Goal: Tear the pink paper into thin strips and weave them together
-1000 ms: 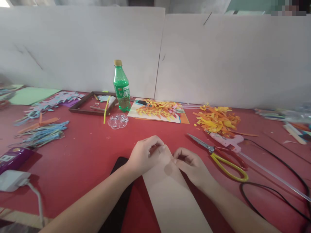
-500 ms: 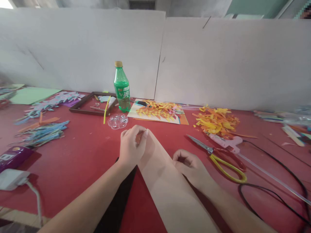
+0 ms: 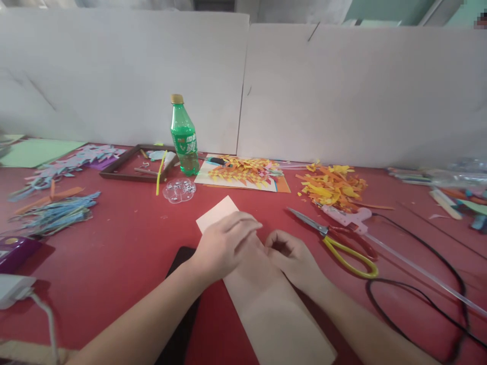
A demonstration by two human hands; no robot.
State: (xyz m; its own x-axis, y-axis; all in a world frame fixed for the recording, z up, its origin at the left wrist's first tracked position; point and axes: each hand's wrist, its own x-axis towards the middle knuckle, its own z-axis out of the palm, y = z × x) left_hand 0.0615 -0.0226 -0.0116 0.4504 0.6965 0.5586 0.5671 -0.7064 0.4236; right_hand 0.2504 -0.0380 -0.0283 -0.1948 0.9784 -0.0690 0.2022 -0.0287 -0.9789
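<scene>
In the head view, a long tan strip of paper [image 3: 272, 309] lies slantwise between the forearms on a red table [image 3: 125, 263], its far end showing beyond the fingers. The left hand [image 3: 228, 243] stretches across the strip with fingers loosely bent and not closed round it; how firmly it presses, I cannot tell. The right hand [image 3: 291, 253] is curled, thumb and forefinger appearing to pinch the strip's right edge.

The paper could skew or wrinkle if the right hand pulls while the left bears down unevenly. A black flat thing, perhaps a phone [image 3: 181, 257], sits partly under the left forearm and could be pushed aside by a swing of that arm.

To the right, scissors [image 3: 325, 233] lie near the right hand, touching or just beside a pink glue gun [image 3: 352, 218]; a careless reach there could meet the blades. The gun's black cord [image 3: 464, 303] loops near the right forearm, and a snag could drag the gun; whether it is hot does not show. Farther back, a green bottle [image 3: 185, 147] stands near a clear dish [image 3: 167, 194] of small pieces, and a knock could tip it over them.
</scene>
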